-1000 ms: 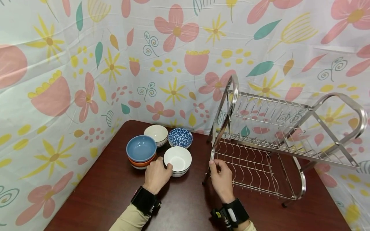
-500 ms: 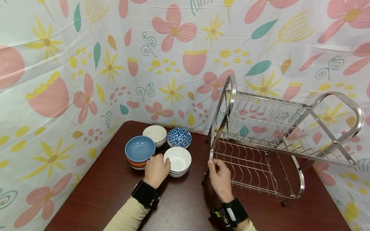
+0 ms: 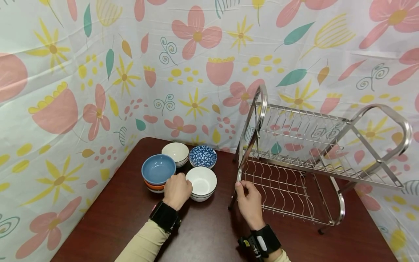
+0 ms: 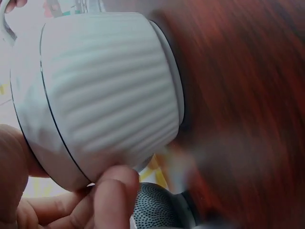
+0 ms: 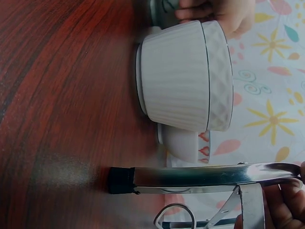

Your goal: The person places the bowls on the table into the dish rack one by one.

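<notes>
The left hand (image 3: 177, 190) is curling its fingers around the rim of the white bowl (image 3: 201, 183), which is sitting on the bench (image 3: 209, 233) beside three other bowls. The right hand (image 3: 250, 202) is pinching the front leg of the dish rack (image 3: 294, 160), just right of the bowl.

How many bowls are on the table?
6 at least: blue bowl atop an orange bowl; cream bowl behind; patterned blue bowl; white bowl stacked on another. Others may be hidden in the stacks.

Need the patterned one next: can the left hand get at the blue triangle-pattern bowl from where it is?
Probably yes. The left hand grips the white bowl; the blue triangle-pattern bowl sits just behind, uncovered, nothing stacked on it.
</notes>
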The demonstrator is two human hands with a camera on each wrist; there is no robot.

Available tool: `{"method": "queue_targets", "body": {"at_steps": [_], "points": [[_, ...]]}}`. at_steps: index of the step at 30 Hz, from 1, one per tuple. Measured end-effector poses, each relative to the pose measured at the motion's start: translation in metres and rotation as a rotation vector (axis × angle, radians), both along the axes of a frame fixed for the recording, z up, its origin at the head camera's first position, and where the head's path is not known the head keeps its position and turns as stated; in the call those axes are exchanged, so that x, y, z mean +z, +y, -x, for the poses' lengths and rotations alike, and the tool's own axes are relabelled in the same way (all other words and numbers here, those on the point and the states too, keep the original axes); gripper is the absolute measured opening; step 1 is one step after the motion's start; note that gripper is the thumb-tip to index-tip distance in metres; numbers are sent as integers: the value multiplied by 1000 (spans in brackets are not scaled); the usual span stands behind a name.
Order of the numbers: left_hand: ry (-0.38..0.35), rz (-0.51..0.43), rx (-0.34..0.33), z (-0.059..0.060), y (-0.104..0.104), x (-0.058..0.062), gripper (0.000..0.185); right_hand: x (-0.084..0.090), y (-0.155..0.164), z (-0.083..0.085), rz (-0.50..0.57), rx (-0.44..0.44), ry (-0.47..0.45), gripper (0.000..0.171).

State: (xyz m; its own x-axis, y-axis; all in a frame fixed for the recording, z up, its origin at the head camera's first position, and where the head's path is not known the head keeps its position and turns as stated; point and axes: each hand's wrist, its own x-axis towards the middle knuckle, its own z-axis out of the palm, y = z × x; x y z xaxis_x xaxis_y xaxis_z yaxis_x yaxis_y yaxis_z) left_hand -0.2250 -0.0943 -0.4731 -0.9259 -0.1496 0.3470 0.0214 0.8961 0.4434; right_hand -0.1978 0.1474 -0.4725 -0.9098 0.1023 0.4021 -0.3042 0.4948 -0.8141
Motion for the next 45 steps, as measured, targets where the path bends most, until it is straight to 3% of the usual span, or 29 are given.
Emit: {"method": "queue_targets", "body": {"at_steps": [14,36,45], "points": [[31,-19,-30,1,2,6,16,1,2,0,-15,-5,-13,19],[143,93,-53,4,8,17,16,0,3,2,-6,-8,1,19],[182,63,-58,3,7,20,19,1,5,3,-13,16,-28,23]]}}
